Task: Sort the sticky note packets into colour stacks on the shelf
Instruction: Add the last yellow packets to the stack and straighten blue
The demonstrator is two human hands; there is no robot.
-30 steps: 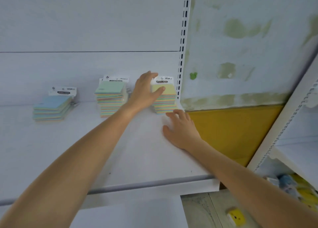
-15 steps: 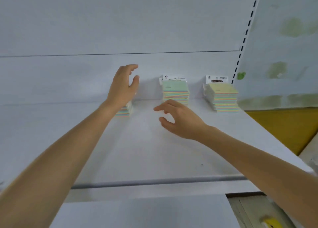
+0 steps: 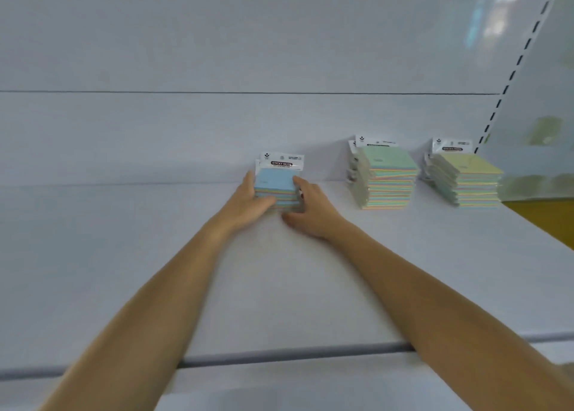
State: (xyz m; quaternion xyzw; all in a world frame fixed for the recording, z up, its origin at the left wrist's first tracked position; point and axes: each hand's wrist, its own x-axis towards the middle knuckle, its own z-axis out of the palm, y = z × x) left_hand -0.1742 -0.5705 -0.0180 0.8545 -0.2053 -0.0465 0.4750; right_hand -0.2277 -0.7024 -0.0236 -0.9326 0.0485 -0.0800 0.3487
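Three stacks of sticky note packets stand along the back of the white shelf (image 3: 279,286). The blue-topped stack (image 3: 277,180) is the shortest and sits at the centre. My left hand (image 3: 248,204) clasps its left side and front, and my right hand (image 3: 307,207) clasps its right side, so both hands grip it on the shelf. To the right stands a taller green-topped stack (image 3: 388,177), and further right a yellow-topped stack (image 3: 466,177). Both of those are free of my hands.
The shelf's back panel (image 3: 217,125) rises right behind the stacks. A slotted upright (image 3: 509,78) marks the shelf's right end, next to a stained wall (image 3: 546,131). The shelf's front lip (image 3: 279,356) runs across under my forearms.
The view has swung left. My left hand left the yellow stack and came down on the blue stack, and my right hand moved forward from the bare shelf to grip the blue stack's other side.
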